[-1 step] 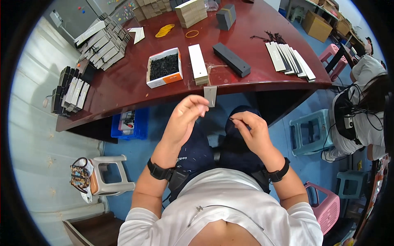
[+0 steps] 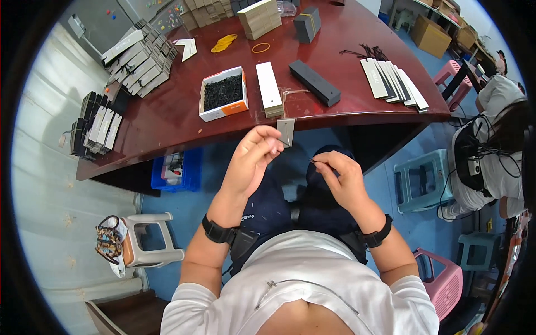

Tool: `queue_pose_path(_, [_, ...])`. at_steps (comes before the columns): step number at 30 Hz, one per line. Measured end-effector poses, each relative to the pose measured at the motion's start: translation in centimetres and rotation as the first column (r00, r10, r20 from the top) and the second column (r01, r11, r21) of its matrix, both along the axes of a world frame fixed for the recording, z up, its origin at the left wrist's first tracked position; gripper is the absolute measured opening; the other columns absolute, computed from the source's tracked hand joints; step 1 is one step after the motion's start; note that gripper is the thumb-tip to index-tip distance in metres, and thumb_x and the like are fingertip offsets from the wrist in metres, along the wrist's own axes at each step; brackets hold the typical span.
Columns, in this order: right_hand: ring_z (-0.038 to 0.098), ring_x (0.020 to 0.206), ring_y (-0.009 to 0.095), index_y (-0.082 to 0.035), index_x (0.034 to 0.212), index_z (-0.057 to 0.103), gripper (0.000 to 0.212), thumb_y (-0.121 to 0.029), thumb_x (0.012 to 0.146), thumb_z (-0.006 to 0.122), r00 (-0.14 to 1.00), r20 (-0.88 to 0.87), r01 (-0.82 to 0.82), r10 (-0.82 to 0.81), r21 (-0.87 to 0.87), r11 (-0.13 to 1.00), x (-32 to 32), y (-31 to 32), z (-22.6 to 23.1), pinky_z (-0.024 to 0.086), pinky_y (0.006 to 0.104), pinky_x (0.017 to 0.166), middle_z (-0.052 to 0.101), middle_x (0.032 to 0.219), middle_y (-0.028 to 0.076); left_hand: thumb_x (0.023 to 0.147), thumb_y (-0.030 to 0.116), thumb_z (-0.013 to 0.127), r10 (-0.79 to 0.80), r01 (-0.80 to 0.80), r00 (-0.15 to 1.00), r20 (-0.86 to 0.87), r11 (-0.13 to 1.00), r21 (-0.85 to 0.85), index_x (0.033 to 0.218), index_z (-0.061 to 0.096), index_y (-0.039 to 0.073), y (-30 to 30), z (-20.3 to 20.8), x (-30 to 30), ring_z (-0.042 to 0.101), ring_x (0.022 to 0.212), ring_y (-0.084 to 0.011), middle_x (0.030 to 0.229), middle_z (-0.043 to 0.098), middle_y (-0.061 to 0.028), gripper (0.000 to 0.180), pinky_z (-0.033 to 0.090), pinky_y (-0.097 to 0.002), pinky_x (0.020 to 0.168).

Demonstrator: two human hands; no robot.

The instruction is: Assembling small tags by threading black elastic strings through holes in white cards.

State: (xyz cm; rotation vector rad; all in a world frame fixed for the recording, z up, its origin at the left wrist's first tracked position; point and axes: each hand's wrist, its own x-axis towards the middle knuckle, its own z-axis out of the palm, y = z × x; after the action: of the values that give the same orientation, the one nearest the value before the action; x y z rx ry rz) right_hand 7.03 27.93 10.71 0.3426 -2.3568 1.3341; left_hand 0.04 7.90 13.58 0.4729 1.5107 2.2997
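My left hand [image 2: 252, 159] is closed just below the table's front edge, thumb and fingertips together beside a small grey metal plate [image 2: 285, 133] fixed at that edge. Whatever lies between those fingertips is too small to make out. To the right and slightly lower, my right hand [image 2: 343, 174] pinches a thin dark strand [image 2: 312, 161], its tip poking out toward the left hand. Behind the metal plate lies a stack of long white cards [image 2: 269, 86]. Left of the stack is an open white-and-orange box [image 2: 229, 109] filled with black strands [image 2: 223, 91].
A long black block [image 2: 315, 82] lies right of the white stack. Fanned white cards [image 2: 393, 84] with black cords [image 2: 375, 52] are farther right. Yellow rubber bands [image 2: 224, 43] and bundled card stacks [image 2: 259, 18] sit behind; piled cards [image 2: 139, 58] stand left. Another person [image 2: 497, 139] is at right.
My left fingertips have shifted slightly toward the metal plate. More of the dark strand's tip shows at my right fingertips. The things on the table have stayed in place.
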Motion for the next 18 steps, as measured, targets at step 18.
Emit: queue_pose_path(18, [0.057,0.062,0.023,-0.005,0.085,0.065,0.010,-0.004,0.075,0.066,0.984,-0.141,-0.057,0.109,0.328,0.943,4.5,-0.3,0.6,0.041,0.0331,0.056,0.060,0.072,0.007,0.081,0.008,0.063,0.026,-0.786,0.430,-0.902,0.503,-0.360,0.114,0.062,0.009,0.5,-0.1,-1.0,0.058,0.068,-0.0217,0.090,0.055,-0.0078,0.033,0.047,-0.0304,0.062])
